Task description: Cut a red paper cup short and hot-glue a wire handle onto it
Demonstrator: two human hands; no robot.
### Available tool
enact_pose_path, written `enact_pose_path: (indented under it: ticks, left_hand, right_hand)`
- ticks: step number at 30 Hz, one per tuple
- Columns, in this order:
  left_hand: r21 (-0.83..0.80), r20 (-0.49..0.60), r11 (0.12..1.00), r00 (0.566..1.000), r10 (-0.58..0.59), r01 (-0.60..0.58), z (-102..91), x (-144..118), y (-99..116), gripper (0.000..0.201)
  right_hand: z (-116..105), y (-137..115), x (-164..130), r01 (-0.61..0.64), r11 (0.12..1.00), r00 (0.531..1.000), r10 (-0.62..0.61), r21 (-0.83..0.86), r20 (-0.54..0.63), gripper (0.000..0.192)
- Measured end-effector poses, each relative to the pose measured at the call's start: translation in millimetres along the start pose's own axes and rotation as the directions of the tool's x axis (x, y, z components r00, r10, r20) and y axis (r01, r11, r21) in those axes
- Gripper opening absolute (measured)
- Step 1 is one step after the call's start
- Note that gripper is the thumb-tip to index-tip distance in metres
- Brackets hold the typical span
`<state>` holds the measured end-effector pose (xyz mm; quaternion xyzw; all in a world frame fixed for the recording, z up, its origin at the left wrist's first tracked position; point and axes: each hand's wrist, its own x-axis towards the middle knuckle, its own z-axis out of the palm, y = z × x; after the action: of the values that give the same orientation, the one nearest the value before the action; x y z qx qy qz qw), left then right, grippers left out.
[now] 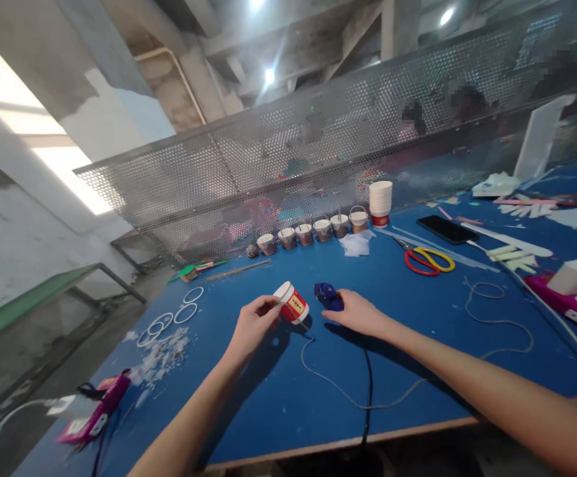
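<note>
Between the fingers of my left hand (257, 323) is a red and white paper cup (297, 306), tilted over on its side above the table. A thin grey cord (332, 382) runs from the cup's lower edge across the blue tabletop to the right. My right hand (355, 311) is wrapped around a dark blue hot glue gun (326, 295), just right of the cup; a black cable leads from below it to the table's front edge. The glue gun's nozzle is hard to make out. Cup and glue gun are apart.
Behind stands a row of small grey-wrapped cups (304, 234) and a stack of paper cups (380, 202). Scissors (428, 260), a phone (448, 229) and a magenta power strip (566, 301) lie right. White rings (185, 313), paper scraps (163, 356) and another power strip (98, 407) lie left.
</note>
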<state>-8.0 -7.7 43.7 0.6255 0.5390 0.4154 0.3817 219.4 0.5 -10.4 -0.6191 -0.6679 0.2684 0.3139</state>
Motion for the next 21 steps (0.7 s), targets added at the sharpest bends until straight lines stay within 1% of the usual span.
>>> enact_pose_path:
  ticks: [3, 6, 9, 11, 13, 14, 16, 19, 21]
  left_hand:
    - [-0.021, 0.012, 0.999, 0.999, -0.036, 0.036, 7.4, 5.8, 3.0, 0.023]
    - [-0.046, -0.010, 0.998, 0.999, -0.038, 0.037, 12.2, 6.7, 6.9, 0.020]
    - [-0.049, -0.067, 0.998, 0.997, -0.043, 0.040, 13.2, 5.2, 6.0, 0.022]
    - [-0.040, -0.108, 0.998, 0.993, -0.051, 0.047, 12.8, 3.0, 2.6, 0.024]
    - [-0.028, -0.144, 0.999, 0.988, -0.050, 0.047, 12.8, -0.3, -1.0, 0.024]
    - [-0.021, -0.156, 0.999, 0.987, -0.049, 0.046, 13.2, -2.3, -2.4, 0.024]
    - [0.003, -0.162, 0.999, 0.986, -0.039, 0.040, 14.7, -6.8, -4.0, 0.023]
    - [0.068, -0.156, 0.998, 0.988, 0.012, -0.001, 18.0, -13.8, -4.1, 0.021]
    - [0.118, -0.159, 0.992, 0.985, 0.063, -0.044, 19.8, -17.7, -4.3, 0.019]
  right_hand:
    - [10.8, -3.0, 6.6, -0.035, 0.999, 0.999, 0.035, 0.013, 0.035, 0.026]
    - [13.4, -4.2, 14.4, -0.064, 0.996, 0.997, 0.061, 0.067, 0.043, 0.015]
    - [9.6, -2.8, 13.8, -0.043, 0.986, 0.999, 0.038, 0.159, 0.029, 0.018]
    - [5.8, -2.7, 5.3, -0.015, 0.969, 1.000, 0.008, 0.248, 0.026, 0.016]
    - [2.3, -4.9, -8.6, 0.030, 0.935, 0.999, -0.036, 0.353, 0.012, 0.009]
    - [0.9, -6.9, -16.6, 0.063, 0.915, 0.998, -0.068, 0.399, -0.002, 0.009]
    - [-0.8, -12.4, -32.1, 0.147, 0.879, 0.988, -0.147, 0.455, -0.034, 0.018]
    - [-0.9, -20.5, -47.8, 0.265, 0.863, 0.962, -0.266, 0.430, -0.060, 0.023]
    - [0.3, -22.7, -51.7, 0.319, 0.871, 0.947, -0.310, 0.373, -0.086, 0.023]
